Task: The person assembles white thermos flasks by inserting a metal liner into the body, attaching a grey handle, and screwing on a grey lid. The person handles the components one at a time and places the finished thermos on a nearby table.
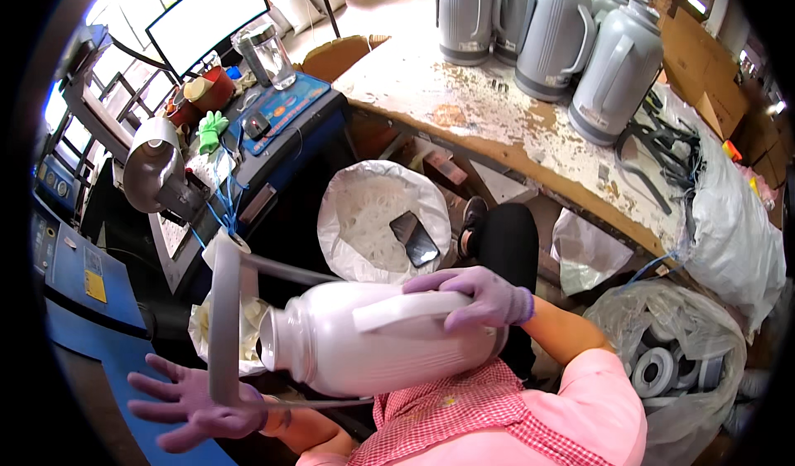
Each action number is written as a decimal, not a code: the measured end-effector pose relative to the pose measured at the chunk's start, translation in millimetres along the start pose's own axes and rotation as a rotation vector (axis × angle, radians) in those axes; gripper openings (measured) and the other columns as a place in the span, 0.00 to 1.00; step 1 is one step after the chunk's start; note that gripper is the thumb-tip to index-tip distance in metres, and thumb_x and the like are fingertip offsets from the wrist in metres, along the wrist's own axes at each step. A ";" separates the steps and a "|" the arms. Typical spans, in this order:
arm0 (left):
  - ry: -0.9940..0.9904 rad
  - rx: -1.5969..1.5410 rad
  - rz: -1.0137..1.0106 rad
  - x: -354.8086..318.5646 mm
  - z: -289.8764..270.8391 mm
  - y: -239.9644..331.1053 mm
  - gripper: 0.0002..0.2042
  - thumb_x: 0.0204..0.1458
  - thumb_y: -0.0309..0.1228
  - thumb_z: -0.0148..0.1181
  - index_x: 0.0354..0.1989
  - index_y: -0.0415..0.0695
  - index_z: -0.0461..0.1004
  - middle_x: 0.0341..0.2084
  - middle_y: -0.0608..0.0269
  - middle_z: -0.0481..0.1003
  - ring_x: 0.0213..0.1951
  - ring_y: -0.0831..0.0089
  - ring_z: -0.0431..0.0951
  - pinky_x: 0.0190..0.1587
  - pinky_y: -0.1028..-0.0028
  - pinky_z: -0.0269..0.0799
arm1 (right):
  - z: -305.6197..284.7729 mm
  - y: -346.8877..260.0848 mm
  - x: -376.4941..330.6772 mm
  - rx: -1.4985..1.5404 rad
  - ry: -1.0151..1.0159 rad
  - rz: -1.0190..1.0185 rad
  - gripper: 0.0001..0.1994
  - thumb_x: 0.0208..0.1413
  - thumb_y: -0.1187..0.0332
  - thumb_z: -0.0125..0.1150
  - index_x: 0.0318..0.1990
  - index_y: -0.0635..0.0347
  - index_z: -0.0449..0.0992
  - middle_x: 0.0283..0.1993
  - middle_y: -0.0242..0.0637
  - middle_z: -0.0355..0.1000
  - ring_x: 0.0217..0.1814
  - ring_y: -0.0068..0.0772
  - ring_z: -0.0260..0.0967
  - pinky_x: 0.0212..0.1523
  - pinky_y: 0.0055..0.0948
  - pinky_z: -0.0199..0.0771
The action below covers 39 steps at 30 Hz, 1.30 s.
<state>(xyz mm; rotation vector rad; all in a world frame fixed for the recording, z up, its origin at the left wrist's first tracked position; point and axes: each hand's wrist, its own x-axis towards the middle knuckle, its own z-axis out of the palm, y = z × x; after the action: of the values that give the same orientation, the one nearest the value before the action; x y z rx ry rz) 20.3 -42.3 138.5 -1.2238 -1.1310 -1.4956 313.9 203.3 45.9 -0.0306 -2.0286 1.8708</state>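
Across my lap lies a pale grey vacuum flask (pixel 414 352), tipped on its side with its uncapped neck toward the left. My right hand (pixel 493 299), in a purple glove, is closed round the flask's side handle near the base end. A long grey carrying handle (pixel 224 321) loops out past the neck. My left hand (pixel 184 406), also purple-gloved, has its fingers spread wide and holds nothing. It overlaps the lower end of that loop; whether they touch I cannot tell.
Several grey flasks (pixel 617 72) stand on the worn bench (pixel 464 118), with black straps (pixel 654 155) beside them. A white-lined bin (pixel 341 255) holds pale rings and a phone (pixel 414 238). Grey ring parts (pixel 654 372) fill a plastic bag at right. Blue machinery (pixel 91 275) stands left.
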 end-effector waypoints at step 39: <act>-0.168 -0.472 -1.215 -83.9 -3.8 -41.2 0.28 0.66 0.43 0.46 0.67 0.33 0.60 0.60 0.48 0.70 0.58 0.59 0.74 0.63 0.63 0.66 | -306.4 48.2 206.1 -0.654 0.921 -0.369 0.29 0.68 0.63 0.53 0.70 0.72 0.56 0.57 0.47 0.72 0.56 0.34 0.69 0.58 0.29 0.69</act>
<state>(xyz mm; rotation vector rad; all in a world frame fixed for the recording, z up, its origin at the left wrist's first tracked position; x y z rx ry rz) -9.1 -31.1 50.4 -0.9500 -1.8626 -2.7041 199.7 557.2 65.8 -0.5385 -1.6874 0.6800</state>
